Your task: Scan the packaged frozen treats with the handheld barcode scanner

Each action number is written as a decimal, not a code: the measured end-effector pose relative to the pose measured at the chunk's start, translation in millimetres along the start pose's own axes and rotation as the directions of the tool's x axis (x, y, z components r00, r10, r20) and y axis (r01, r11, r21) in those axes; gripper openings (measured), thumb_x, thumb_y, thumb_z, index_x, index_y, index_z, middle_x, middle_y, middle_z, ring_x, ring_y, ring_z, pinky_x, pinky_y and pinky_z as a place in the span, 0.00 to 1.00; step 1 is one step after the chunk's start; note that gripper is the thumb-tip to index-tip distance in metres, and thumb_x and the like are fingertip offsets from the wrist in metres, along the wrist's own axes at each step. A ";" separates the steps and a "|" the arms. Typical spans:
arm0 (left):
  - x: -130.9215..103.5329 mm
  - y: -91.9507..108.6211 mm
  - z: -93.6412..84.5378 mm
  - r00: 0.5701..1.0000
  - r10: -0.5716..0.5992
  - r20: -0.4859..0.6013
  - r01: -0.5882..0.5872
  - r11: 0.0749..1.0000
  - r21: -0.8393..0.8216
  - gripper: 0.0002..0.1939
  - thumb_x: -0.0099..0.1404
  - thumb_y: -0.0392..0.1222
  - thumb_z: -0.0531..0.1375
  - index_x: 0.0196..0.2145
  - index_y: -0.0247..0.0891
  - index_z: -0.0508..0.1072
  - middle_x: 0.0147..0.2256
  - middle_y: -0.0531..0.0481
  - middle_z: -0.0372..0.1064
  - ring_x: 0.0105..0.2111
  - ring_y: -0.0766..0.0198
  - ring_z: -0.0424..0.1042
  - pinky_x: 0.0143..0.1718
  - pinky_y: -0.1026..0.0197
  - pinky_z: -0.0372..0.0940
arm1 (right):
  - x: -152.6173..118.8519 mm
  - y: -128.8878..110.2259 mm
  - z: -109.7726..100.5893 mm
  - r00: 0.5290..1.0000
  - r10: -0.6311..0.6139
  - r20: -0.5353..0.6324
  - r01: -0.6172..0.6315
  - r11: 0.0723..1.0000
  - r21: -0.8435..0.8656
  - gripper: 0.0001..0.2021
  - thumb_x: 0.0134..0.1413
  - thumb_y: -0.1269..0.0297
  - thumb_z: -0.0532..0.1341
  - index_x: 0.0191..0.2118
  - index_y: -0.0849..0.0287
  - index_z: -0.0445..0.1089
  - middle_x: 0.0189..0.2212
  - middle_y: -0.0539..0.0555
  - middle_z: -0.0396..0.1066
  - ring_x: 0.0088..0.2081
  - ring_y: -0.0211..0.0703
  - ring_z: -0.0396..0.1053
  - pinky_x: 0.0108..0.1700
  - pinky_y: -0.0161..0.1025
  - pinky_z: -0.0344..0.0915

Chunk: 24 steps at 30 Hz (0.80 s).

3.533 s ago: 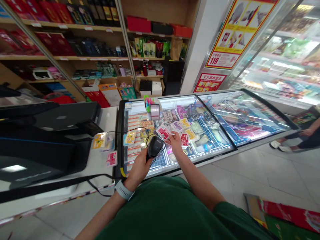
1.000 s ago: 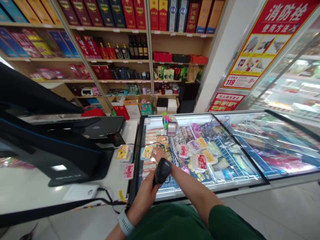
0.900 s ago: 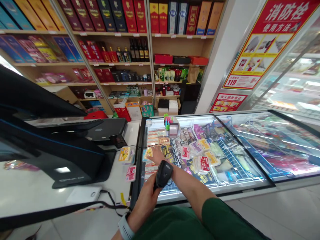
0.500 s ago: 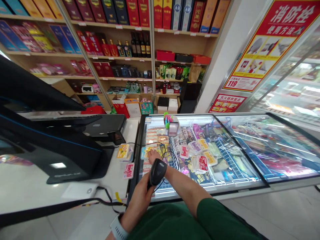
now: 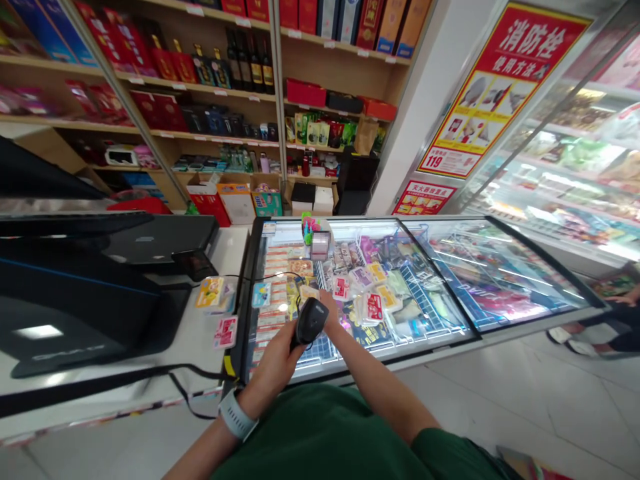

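My left hand [image 5: 276, 360], with a pale watch on its wrist, is wrapped round the handle of a black barcode scanner [image 5: 312, 321]. Just behind the scanner, my right hand [image 5: 328, 311] is at the edge of a flat yellow packet [image 5: 309, 293]; its fingers are partly hidden. Both hands are over the glass top of a chest freezer [image 5: 280, 231]. A blue packet [image 5: 261, 294] lies to their left on the glass. To the right are several flat packs, including a red-and-white pack [image 5: 373, 307] and a yellow pack [image 5: 387, 297].
On the left counter [image 5: 235, 257] stand a black checkout terminal [image 5: 90, 300], yellow packs [image 5: 210, 292] and a pink pack [image 5: 225, 332]. A thin black cable [image 5: 250, 276] crosses the freezer. Bright toys [image 5: 311, 227] sit at its back. A person's legs [image 5: 595, 333] show at far right.
The view has swung right. My right hand has drawn rightward across the glass with the yellow packet, leaving the blue packet behind. The scanner stays in my left hand.
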<state>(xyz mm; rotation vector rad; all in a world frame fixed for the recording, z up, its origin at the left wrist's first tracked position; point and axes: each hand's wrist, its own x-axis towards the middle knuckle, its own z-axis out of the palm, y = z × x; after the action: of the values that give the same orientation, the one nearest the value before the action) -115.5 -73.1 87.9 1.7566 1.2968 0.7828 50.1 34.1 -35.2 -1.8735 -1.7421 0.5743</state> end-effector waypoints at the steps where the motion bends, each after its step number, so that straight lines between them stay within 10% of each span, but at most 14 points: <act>1: 1.7 1.1 3.4 1.000 -0.001 0.004 0.001 1.000 0.006 0.23 0.61 0.38 0.55 0.55 0.33 0.64 0.50 0.39 0.70 0.51 0.52 0.69 0.54 0.49 0.62 | -4.9 7.1 -5.7 0.998 0.064 -0.017 -0.063 0.996 0.062 0.10 0.54 0.67 0.58 0.42 0.60 0.68 0.35 0.56 0.72 0.38 0.47 0.70 0.41 0.39 0.64; 10: 7.2 -0.4 19.0 0.999 0.009 0.052 -0.011 0.999 0.038 0.24 0.61 0.37 0.55 0.55 0.34 0.64 0.51 0.39 0.70 0.51 0.52 0.69 0.53 0.49 0.63 | -17.7 39.2 -56.9 0.963 0.257 -0.077 -0.121 0.672 0.730 0.20 0.49 0.62 0.58 0.50 0.57 0.62 0.29 0.49 0.72 0.30 0.41 0.72 0.33 0.38 0.69; 24: 6.9 6.8 13.2 0.999 0.034 0.015 -0.034 0.997 0.062 0.24 0.62 0.40 0.56 0.56 0.35 0.63 0.51 0.39 0.70 0.51 0.52 0.69 0.53 0.49 0.63 | -28.7 19.2 -79.7 0.974 0.182 -0.132 -0.005 0.604 0.797 0.18 0.49 0.61 0.60 0.47 0.56 0.61 0.34 0.50 0.74 0.32 0.40 0.73 0.33 0.37 0.71</act>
<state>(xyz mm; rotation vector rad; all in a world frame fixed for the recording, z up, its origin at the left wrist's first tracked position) -99.3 -70.7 87.5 1.8349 1.2981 0.7553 112.2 -1.9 13.7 -1.2958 -0.9689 0.9705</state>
